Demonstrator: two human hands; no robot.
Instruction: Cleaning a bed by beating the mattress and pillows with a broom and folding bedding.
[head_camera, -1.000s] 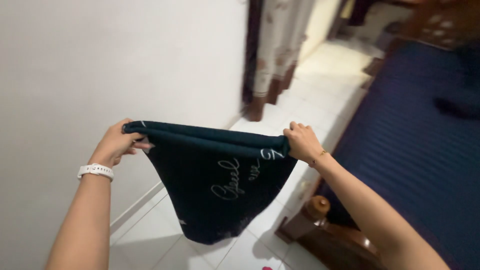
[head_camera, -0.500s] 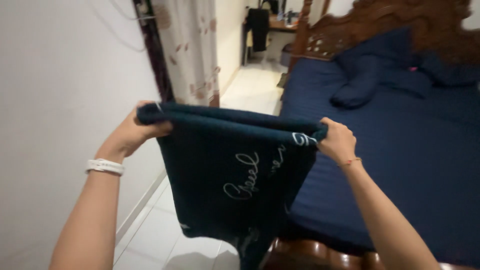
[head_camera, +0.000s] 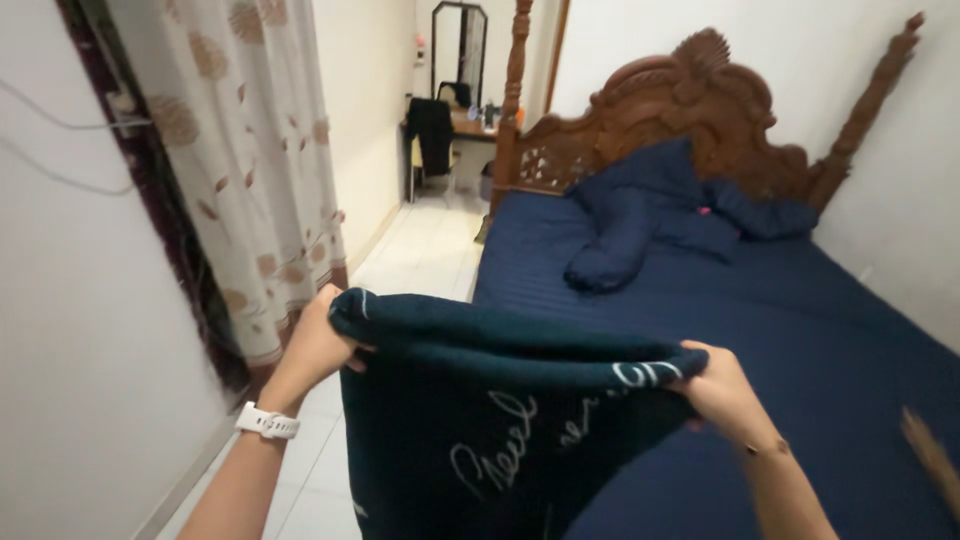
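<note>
While both hands stretch it out at chest height, the dark teal folded cloth with pale script lettering (head_camera: 480, 420) hangs down in front of the person, hiding the floor and the near edge of the bed behind it. The left hand (head_camera: 318, 345) has its fingers curled shut around the cloth's upper left corner, above a white wristwatch (head_camera: 267, 422). The right hand (head_camera: 722, 385) pinches the upper right corner, its fingers closed on the folded edge. Just beyond the cloth lies the bed with a navy blue striped sheet (head_camera: 800, 330), with navy pillows (head_camera: 650, 215) heaped against a carved brown wooden headboard (head_camera: 690, 90). To the left, a cream curtain with brown leaf print (head_camera: 240, 180) hangs beside the white wall (head_camera: 70, 330). Well beyond, past the white tiled floor (head_camera: 425, 250), a dark-framed mirror (head_camera: 458, 50) stands over a small desk.
</note>
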